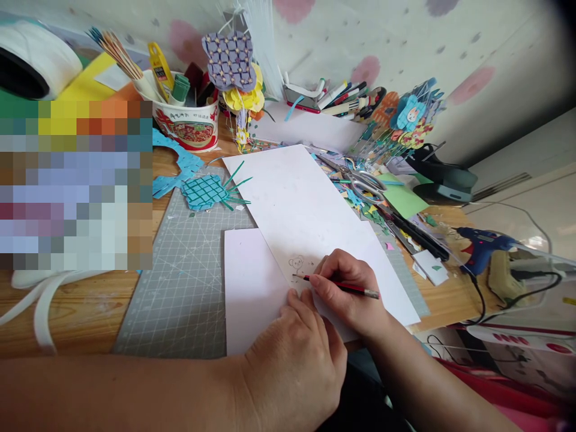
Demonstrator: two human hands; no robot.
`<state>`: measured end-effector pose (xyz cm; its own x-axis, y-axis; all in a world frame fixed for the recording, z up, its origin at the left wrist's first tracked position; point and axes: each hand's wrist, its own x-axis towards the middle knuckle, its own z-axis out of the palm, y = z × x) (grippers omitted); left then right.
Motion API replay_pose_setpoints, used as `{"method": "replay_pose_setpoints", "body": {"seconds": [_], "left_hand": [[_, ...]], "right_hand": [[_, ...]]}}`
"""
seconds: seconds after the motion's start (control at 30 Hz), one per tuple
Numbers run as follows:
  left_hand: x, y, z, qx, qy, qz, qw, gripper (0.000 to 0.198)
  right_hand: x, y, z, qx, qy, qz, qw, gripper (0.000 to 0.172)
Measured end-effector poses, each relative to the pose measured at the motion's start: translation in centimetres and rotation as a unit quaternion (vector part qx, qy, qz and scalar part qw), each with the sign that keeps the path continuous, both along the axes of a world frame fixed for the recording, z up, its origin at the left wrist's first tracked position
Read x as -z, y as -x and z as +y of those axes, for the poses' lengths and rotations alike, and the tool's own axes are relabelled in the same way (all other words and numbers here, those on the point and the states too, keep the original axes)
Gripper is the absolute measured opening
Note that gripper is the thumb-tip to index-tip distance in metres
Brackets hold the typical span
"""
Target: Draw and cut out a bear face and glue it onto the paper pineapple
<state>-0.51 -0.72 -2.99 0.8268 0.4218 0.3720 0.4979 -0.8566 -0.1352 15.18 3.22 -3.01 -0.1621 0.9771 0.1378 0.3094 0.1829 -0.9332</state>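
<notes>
My right hand (348,288) is closed around a slim red and black pencil (353,289), its tip touching a sheet of white paper (306,198). Beside the tip is a small line drawing (296,264) of a round-eared animal head, with a few faint marks around it. My left hand (301,348) rests on the lower edge of this sheet, fingers bent and held together, pressing it down; its thumb is mostly hidden. Under the sheet, to the left, lies a second white sheet (245,282). Both are on a grey cutting mat (180,270).
A blue and green woven paper piece (204,192) lies on the mat. Behind it stands a paper noodle tub (193,126) holding sticks and a yellow cutter (161,69). Scissors (364,183), paper scraps and a blue glue gun (483,243) with a cord lie to the right.
</notes>
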Motion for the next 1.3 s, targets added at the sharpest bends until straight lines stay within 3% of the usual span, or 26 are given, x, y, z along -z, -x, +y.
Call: {"method": "replay_pose_setpoints", "body": {"seconds": [0.13, 0.37, 0.53, 1.3], "left_hand": [[-0.35, 0.02, 0.15, 0.006, 0.002, 0.006, 1.000, 0.032], [-0.63, 0.05, 0.14, 0.006, 0.013, 0.015, 1.000, 0.029], [-0.05, -0.03, -0.14, 0.006, 0.014, 0.002, 1.000, 0.031], [0.19, -0.18, -0.24, -0.001, 0.015, -0.014, 1.000, 0.035]], "right_hand": [[0.03, -0.10, 0.01, -0.021, 0.013, 0.021, 0.999, 0.021], [0.20, -0.19, 0.21, 0.059, -0.012, -0.003, 0.998, 0.022], [0.33, -0.15, 0.11, 0.073, -0.006, -0.021, 0.997, 0.022], [0.27, -0.27, 0.15, 0.036, -0.008, -0.008, 0.999, 0.023]]}}
